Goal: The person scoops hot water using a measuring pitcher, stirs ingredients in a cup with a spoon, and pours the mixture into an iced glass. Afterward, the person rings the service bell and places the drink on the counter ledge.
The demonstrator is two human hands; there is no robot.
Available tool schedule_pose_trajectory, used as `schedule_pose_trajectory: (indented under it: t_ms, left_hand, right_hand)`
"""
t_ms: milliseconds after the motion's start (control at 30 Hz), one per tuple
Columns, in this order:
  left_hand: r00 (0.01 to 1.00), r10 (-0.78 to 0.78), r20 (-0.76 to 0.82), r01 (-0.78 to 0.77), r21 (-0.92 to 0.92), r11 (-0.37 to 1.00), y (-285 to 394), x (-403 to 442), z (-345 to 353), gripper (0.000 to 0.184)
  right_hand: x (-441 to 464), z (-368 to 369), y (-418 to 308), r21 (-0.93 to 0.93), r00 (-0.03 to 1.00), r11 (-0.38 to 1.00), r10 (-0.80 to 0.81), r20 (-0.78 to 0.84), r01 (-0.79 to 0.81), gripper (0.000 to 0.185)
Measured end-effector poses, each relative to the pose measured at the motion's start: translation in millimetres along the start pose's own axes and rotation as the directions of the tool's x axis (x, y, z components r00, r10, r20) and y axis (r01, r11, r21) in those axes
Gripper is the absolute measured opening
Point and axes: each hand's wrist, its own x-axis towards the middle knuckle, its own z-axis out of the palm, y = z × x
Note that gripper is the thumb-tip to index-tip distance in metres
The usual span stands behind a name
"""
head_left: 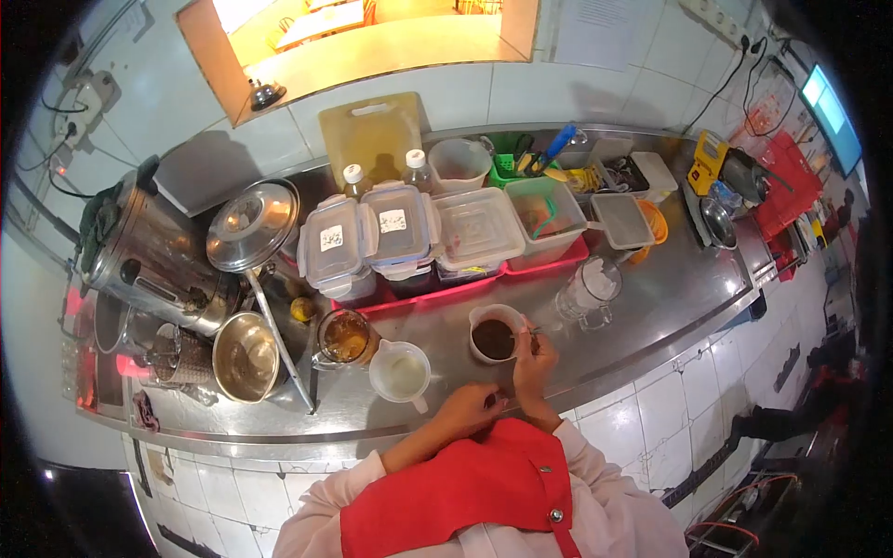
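Observation:
A white plastic jug [473,346] with dark brown liquid stands on the steel counter in front of me. At its right rim, my right hand [535,361] is closed in a pinch around what looks like a thin spoon, mostly hidden by the fingers. My left hand [472,407] is curled closed near the counter's front edge, below the jug; whatever it holds, if anything, is hidden. To the left sits another white jug [400,372] with pale liquid, beside a glass pitcher [345,337] of amber liquid. A glass mug of ice [590,286] stands on the right.
Lidded tubs [400,228] line the back in a pink tray [419,302]. A large steel urn [158,251], a lidded pot [253,225] and a metal bowl [246,358] crowd the left. A yellow scale [709,163] stands at right. Another person's dark-clothed leg [781,423] shows at far right.

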Motion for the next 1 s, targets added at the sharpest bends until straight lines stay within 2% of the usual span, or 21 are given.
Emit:
schedule_pose_trajectory:
  t_ms: [67,133,267,333,400,467,500,567,600,667,700,733,833,900,1000]
  left_hand:
    - [1.0,0.028,0.013,-0.028,-0.017,0.999,-5,-5,0,0.032]
    - [0.997,0.018,0.081,-0.011,-0.082,0.997,-7,-9,-3,0.032]
    - [0.995,-0.014,0.1,0.025,-0.104,0.994,-5,-26,-11,0.031]
    - [0.976,-0.135,0.171,0.182,-0.294,0.938,-8,-31,-13,0.029]
    - [0.98,-0.125,0.152,0.161,-0.248,0.955,-5,-34,-16,0.029]
    - [0.985,-0.11,0.129,0.135,-0.202,0.97,-4,-33,-16,0.028]
    - [0.984,-0.117,0.131,0.143,-0.209,0.967,-5,-33,-16,0.028]
    - [0.983,-0.12,0.137,0.148,-0.219,0.964,-5,-32,-16,0.028]
    - [0.989,-0.085,0.117,0.109,-0.212,0.971,-4,-32,-17,0.028]
    - [0.994,-0.044,0.097,0.064,-0.208,0.976,-5,-32,-16,0.027]
    - [0.989,-0.08,0.121,0.108,-0.249,0.962,-8,-32,-15,0.026]
    - [0.982,-0.115,0.148,0.154,-0.289,0.945,-10,-32,-14,0.026]
    - [0.99,-0.083,0.116,0.11,-0.248,0.962,-13,-33,-13,0.025]
    - [0.986,-0.103,0.129,0.135,-0.269,0.954,-9,-34,-16,0.025]
    - [0.982,-0.123,0.141,0.16,-0.294,0.942,-10,-36,-17,0.025]
  right_hand:
    - [6,-5,13,0.027,0.992,0.992,-0.123,-0.042,0.124,0.023]
    - [9,-20,-1,-0.012,0.994,0.995,-0.097,-0.052,0.096,0.022]
    - [24,-67,-55,-0.046,0.997,0.998,-0.05,-0.066,0.047,0.021]
    - [40,-93,-79,-0.135,0.99,0.986,-0.111,-0.084,0.099,0.02]
    - [62,-115,-99,-0.206,0.958,0.949,-0.266,-0.11,0.24,0.016]
    - [85,-142,-113,-0.357,0.953,0.903,-0.287,-0.094,0.237,0.016]
    - [95,-152,-121,-0.363,0.953,0.902,-0.287,-0.098,0.234,0.016]
    - [113,-167,-134,-0.525,0.963,0.827,-0.263,-0.048,0.2,0.018]
    - [124,-174,-131,-0.529,0.963,0.825,-0.264,-0.05,0.199,0.018]
    - [143,-183,-123,-0.726,0.936,0.647,-0.353,-0.016,0.232,0.021]
    - [142,-178,-139,-0.761,0.959,0.631,-0.281,-0.043,0.151,0.023]
    - [148,-178,-137,-0.763,0.958,0.628,-0.285,-0.042,0.153,0.023]
    - [169,-183,-122,-0.808,0.935,0.552,-0.353,-0.003,0.206,0.027]
    - [179,-183,-119,-0.888,0.904,0.379,-0.42,0.085,0.259,0.03]
    - [187,-179,-125,-0.871,0.904,0.371,-0.395,0.165,0.321,0.031]
